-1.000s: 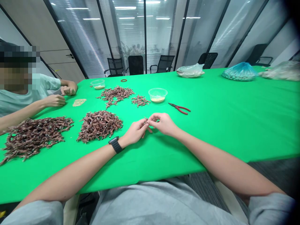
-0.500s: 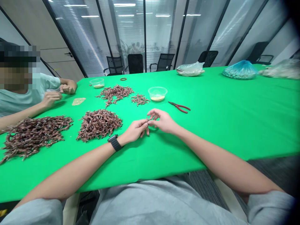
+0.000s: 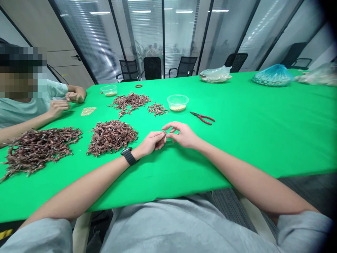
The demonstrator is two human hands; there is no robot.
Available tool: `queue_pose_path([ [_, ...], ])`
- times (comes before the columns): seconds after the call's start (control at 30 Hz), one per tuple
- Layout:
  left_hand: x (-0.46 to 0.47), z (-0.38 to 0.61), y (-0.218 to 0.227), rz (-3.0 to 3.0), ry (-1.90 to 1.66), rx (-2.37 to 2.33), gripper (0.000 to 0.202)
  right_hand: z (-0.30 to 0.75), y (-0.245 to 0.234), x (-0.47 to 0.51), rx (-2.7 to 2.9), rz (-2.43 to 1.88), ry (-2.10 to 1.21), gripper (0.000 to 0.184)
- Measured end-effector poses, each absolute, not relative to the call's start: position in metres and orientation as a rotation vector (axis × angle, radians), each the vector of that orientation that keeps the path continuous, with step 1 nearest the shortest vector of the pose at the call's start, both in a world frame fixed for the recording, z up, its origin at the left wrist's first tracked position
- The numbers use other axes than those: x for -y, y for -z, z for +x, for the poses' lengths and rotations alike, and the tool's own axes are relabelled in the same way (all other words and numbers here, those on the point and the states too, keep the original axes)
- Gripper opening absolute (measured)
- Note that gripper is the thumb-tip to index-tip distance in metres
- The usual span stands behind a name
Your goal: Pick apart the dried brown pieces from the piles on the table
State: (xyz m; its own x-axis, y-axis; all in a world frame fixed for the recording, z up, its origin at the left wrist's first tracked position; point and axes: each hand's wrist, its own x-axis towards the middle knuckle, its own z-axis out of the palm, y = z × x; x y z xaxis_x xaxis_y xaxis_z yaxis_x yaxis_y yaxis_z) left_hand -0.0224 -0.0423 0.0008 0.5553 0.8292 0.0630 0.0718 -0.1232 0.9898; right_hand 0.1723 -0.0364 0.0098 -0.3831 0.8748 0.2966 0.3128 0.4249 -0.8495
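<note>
My left hand [image 3: 152,143], with a dark watch on its wrist, is closed, thumb against fingers. It pinches a small brown piece [image 3: 164,134] with thin, light-tipped ends, whose exact kind is too small to make out. My right hand [image 3: 183,135] faces it from the right, fingers curved and apart, thumb and forefinger beside the piece. Whether the fingertips touch it is unclear. Beyond my hands stand a clear plastic bowl [image 3: 178,101] of pale yellow bits and a small heap of similar brown pieces [image 3: 157,109]. Red-handled pliers [image 3: 202,117] lie right of the bowl.
Larger heaps of brown pieces [image 3: 113,137] cover the left of the green cloth [image 3: 263,140]. A person [image 3: 56,107] works at the left near a patch of pale bits [image 3: 88,111] and a second bowl [image 3: 108,90]. Filled plastic bags [image 3: 272,75] rest along the back right.
My right thumb and forefinger have spread a little, and the forefinger reaches further left over the brown piece. My left fingers have curled in more. The view has tilted slightly.
</note>
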Motion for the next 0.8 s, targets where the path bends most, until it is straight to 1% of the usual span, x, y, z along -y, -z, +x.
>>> queue_pose_path([
  [0.23, 0.0422, -0.0223, -0.0027, 1.615, -0.771, -0.802, 0.043, 0.1708, -0.0099, 0.0386, 1.906, -1.006, -0.952, 0.036],
  [0.37, 0.0407, -0.0237, -0.0019, 1.629, -0.750, -0.794, 0.042, 0.1709, -0.0095, 0.0391, 1.964, -0.959, -0.897, 0.030],
  [0.5, 0.0393, -0.0238, -0.0003, 1.623, -0.787, -0.816, 0.041, 0.1708, -0.0134, 0.0408, 1.966, -1.016, -0.845, 0.025],
  [0.7, 0.0395, -0.0204, -0.0009, 1.567, -0.964, -0.795, 0.038, 0.1729, -0.0175, 0.0391, 1.945, -1.057, -0.660, 0.017],
  [0.8, 0.0387, -0.0194, 0.0014, 1.587, -1.038, -0.821, 0.037, 0.1753, -0.0173, 0.0367, 1.913, -1.093, -0.597, 0.018],
])
